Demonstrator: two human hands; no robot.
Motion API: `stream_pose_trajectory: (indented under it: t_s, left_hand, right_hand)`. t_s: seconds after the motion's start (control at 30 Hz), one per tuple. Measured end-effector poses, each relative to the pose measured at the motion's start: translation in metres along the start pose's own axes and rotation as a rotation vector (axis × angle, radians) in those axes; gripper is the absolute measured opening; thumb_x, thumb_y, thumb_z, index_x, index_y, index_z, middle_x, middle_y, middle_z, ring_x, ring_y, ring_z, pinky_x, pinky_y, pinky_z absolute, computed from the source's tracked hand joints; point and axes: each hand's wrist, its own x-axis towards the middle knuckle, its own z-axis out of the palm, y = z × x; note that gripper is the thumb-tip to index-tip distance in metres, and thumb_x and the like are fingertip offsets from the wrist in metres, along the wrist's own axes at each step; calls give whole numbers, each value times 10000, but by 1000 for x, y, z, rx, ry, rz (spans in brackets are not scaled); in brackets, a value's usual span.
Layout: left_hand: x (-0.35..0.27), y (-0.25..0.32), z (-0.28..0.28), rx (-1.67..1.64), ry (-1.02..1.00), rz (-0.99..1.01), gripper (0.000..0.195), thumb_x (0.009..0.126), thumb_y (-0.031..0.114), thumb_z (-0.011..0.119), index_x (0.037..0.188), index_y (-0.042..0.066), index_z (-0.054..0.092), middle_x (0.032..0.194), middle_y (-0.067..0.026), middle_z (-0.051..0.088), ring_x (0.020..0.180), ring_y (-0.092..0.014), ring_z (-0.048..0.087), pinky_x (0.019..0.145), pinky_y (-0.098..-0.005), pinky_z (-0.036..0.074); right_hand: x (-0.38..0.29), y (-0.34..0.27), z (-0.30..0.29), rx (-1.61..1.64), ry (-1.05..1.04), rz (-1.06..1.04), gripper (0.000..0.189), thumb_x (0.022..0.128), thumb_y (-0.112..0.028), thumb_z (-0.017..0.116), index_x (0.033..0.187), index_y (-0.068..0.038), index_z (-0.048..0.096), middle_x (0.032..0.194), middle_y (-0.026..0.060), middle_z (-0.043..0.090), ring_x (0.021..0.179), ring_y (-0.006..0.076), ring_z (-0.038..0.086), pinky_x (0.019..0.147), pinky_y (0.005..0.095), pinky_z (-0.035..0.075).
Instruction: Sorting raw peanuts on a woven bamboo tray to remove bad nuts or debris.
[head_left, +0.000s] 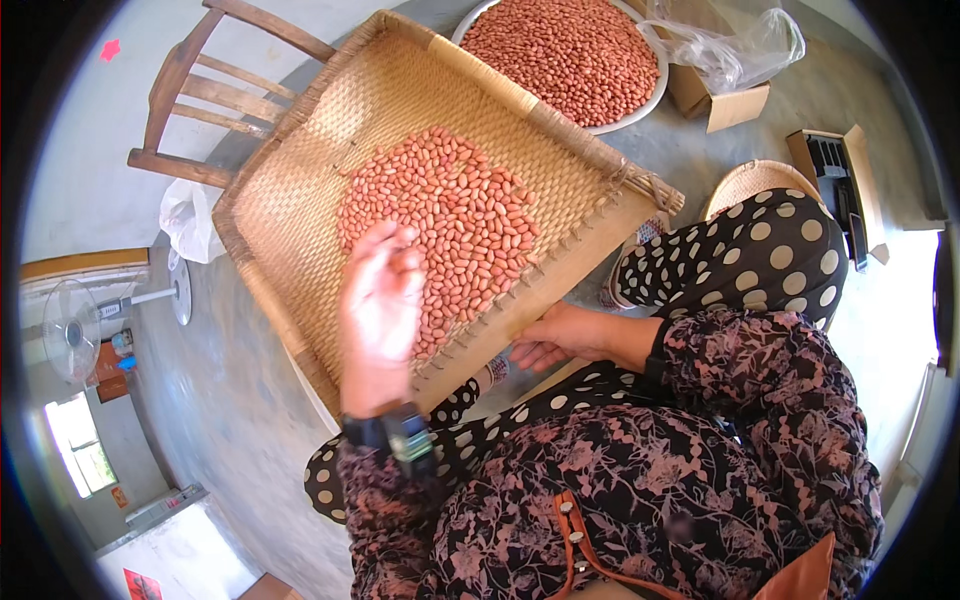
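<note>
A shallow woven winnowing basket (300, 187) with a bound rim lies tilted before me, several rows of stitching along its front edge. Reddish-skinned shelled peanuts (472, 217) are spread in one layer over its middle and front. Blurred by motion, my left hand (381, 315) is above the peanuts' left side, palm partly up and fingers curled. Whether a peanut is in those fingers cannot be made out. At the basket's front edge, my right hand (562, 337) is low against the board-like rim, fingers loosely bent; its thumb is partly hidden by that rim.
Beyond the basket stands a large metal basin (664, 82) heaped with peanuts. Cardboard boxes (739, 109) with clear plastic (720, 56) and a small woven basket (757, 184) are to the right. A wooden chair (161, 105), white plastic bag (187, 221) and pedestal fan (71, 330) are left.
</note>
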Motion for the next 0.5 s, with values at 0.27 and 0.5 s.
stream_pose_trajectory:
  t_s: [0.27,0.5]
  left_hand:
    - [-120,192,-139,462,475,489,189,879,-7,550,1053,-79,557,990,-153,589,897,-203,569,830,-283,501]
    - [-208,271,-286,321,838,411,165,892,28,551,1009,-86,566,939,-141,579,905,-242,577,948,-359,479]
  right_hand:
    - [4,8,22,-13,-26,26,390,891,-259,596,1176,-5,519,1033,141,620,838,210,649,733,320,558]
    - [8,6,45,-19,-10,41,383,903,-252,590,1185,-3,519,1056,145,623,890,206,644,755,308,547]
